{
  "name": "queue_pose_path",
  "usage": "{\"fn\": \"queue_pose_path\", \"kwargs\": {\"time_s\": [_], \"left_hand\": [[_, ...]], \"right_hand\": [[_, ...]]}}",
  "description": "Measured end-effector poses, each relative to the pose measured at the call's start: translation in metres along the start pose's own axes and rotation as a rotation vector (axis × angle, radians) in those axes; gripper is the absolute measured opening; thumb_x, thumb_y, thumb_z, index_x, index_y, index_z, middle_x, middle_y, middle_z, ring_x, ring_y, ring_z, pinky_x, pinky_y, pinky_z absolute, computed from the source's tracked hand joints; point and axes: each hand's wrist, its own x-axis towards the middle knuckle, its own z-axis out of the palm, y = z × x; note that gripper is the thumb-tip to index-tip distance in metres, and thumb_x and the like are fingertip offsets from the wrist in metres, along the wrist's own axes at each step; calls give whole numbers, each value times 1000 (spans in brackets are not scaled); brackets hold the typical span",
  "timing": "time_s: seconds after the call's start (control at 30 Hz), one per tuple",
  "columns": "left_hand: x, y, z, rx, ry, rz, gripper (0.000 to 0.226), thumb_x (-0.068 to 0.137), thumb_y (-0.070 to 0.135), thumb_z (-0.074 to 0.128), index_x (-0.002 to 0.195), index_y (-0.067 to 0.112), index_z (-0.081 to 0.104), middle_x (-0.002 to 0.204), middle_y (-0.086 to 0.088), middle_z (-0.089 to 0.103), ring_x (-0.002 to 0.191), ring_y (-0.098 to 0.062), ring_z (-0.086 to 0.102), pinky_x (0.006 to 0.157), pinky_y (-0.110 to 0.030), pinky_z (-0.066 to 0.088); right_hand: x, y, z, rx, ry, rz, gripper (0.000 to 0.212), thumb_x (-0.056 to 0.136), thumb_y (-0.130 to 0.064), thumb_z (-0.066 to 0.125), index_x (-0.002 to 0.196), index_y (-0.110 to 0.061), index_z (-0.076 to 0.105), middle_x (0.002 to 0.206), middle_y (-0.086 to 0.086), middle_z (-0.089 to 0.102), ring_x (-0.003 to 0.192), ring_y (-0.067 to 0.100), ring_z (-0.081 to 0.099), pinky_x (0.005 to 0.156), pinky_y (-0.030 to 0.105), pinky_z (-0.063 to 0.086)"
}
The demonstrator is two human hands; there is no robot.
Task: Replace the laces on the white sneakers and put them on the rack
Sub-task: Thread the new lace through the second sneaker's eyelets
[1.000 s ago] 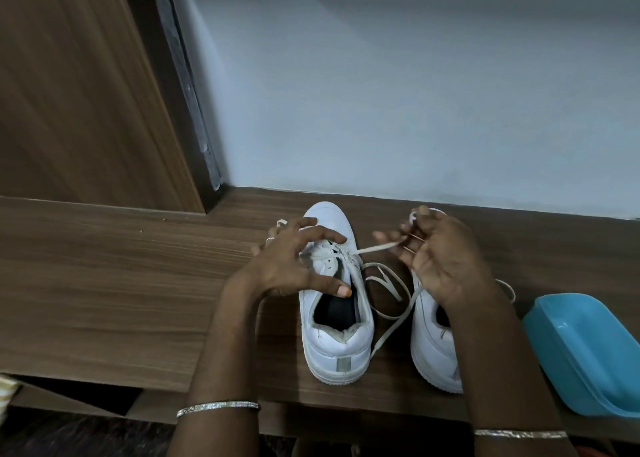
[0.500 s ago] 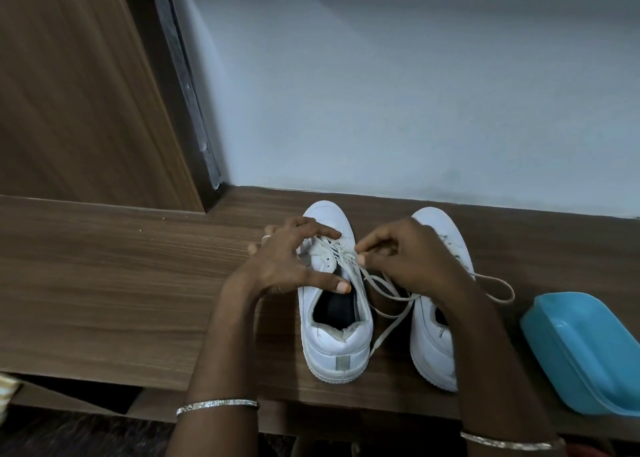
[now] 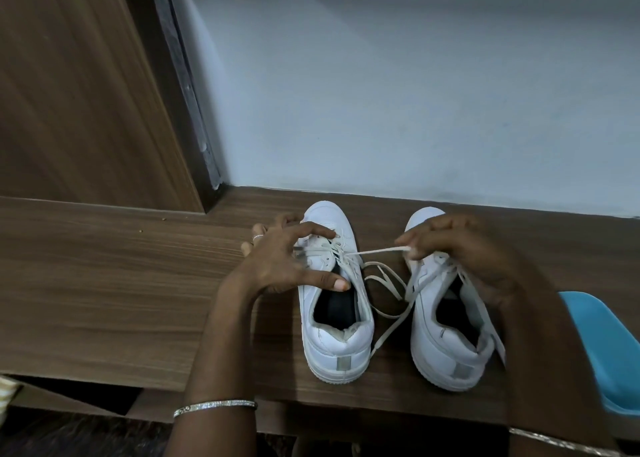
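Two white sneakers stand side by side on a wooden shelf (image 3: 104,283), toes toward the wall. My left hand (image 3: 284,259) rests spread over the left sneaker (image 3: 337,345), its thumb on the tongue edge and its fingers over the eyelets. My right hand (image 3: 460,252) hovers over the right sneaker (image 3: 446,349) and pinches the end of a white lace (image 3: 377,250). That lace runs taut from the left sneaker's eyelets to my fingers. Loose lace loops (image 3: 388,283) lie between the two shoes.
A light blue plastic tub (image 3: 602,352) sits at the shelf's right edge, close to my right forearm. A pale wall stands directly behind the shoes. A wooden panel and dark door frame (image 3: 180,85) rise at the left. Below the shelf's front edge there is a dark gap.
My right hand has moved right from the left sneaker's eyelets to above the right sneaker, drawing the lace end out taut. My left hand has stayed on the left sneaker.
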Motion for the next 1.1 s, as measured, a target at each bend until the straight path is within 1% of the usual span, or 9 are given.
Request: {"fn": "queue_pose_path", "kwargs": {"time_s": [0.13,0.23,0.37,0.43,0.57,0.7,0.83,0.97,1.1], "left_hand": [[-1,3,-1,27,-3,-27,96,21,95,70,111,69,54,136,19,33,132,-21,26,110,-54,37],[-1,3,-1,33,-4,-41,98,21,93,70,114,68,54,132,22,35,127,-18,27,109,-52,37],[1,2,1,13,-27,-45,98,22,94,72,115,69,52,132,21,37,131,-21,31,110,-53,37],[2,0,1,-11,-34,-33,97,23,92,75,114,68,52,132,20,39,132,-22,35,110,-54,38],[3,-2,1,-28,-35,-29,96,25,89,77,115,67,53,131,18,42,130,-19,35,108,-49,43],[0,0,-2,-14,-36,-46,93,29,86,79,117,66,53,129,20,42,127,-16,33,111,-51,37],[-1,2,-3,40,-39,-74,95,29,92,72,118,70,49,128,21,42,128,-18,34,113,-55,28],[-2,5,-5,-7,-50,-72,86,41,77,83,121,63,53,130,17,42,129,-18,31,110,-44,27],[-2,7,-4,45,-46,-87,87,42,76,82,122,63,51,136,19,41,129,-16,26,109,-46,19]], "right_hand": [[-5,1,-9,298,17,-89,24,59,-1,50,42,-11,62,77,10,76,82,18,67,80,31,46],[-2,6,-3,112,15,-162,14,62,-20,60,58,-7,66,88,11,77,91,23,67,83,35,47],[10,5,25,-63,213,-242,17,73,-31,78,85,-19,71,83,-4,73,78,7,66,75,23,50],[16,6,42,-209,209,-268,14,79,-25,82,89,-23,72,80,-10,71,74,2,64,72,19,52],[20,15,63,-489,83,-269,7,83,-21,78,90,-23,77,80,-11,72,76,3,66,79,31,57],[20,16,66,-562,61,-285,4,84,-21,76,83,-23,79,75,-9,73,70,3,65,75,34,58],[16,11,45,-513,151,-234,7,77,-22,74,69,-22,74,64,-6,69,64,10,66,69,34,58],[8,10,16,-287,258,-150,20,68,-34,65,63,-16,68,60,4,65,57,11,56,64,31,45],[3,8,12,-269,334,-173,20,75,-17,65,58,-8,62,57,11,60,54,12,51,60,27,40]]}}
